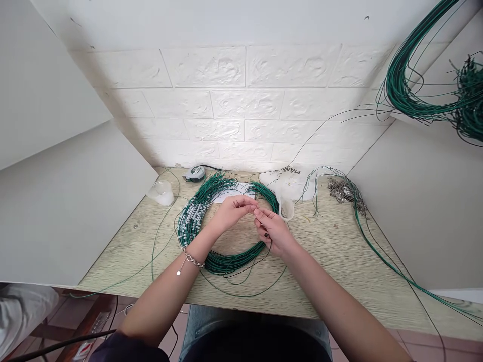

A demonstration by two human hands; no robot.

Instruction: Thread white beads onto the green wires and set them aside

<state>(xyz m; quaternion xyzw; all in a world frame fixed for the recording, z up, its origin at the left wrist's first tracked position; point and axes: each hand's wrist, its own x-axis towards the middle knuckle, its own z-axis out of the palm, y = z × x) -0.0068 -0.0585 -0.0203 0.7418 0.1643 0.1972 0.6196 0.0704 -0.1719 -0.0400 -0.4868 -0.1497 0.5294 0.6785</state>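
A coil of green wire (226, 262) lies on the pale wooden table (332, 261), with white beads (190, 218) strung on its left side. Above the coil's middle my left hand (232, 211) and my right hand (272, 230) meet fingertip to fingertip. Both are pinched shut on a thin green wire end, too fine to see clearly. A bracelet hangs on my left wrist.
A clear plastic cup (161, 192) lies at the back left, a tape measure (194, 173) behind the coil, a plastic bag (289, 188) and a pile of small metal parts (341, 191) at the back right. More green wire bundles (407, 95) hang at upper right.
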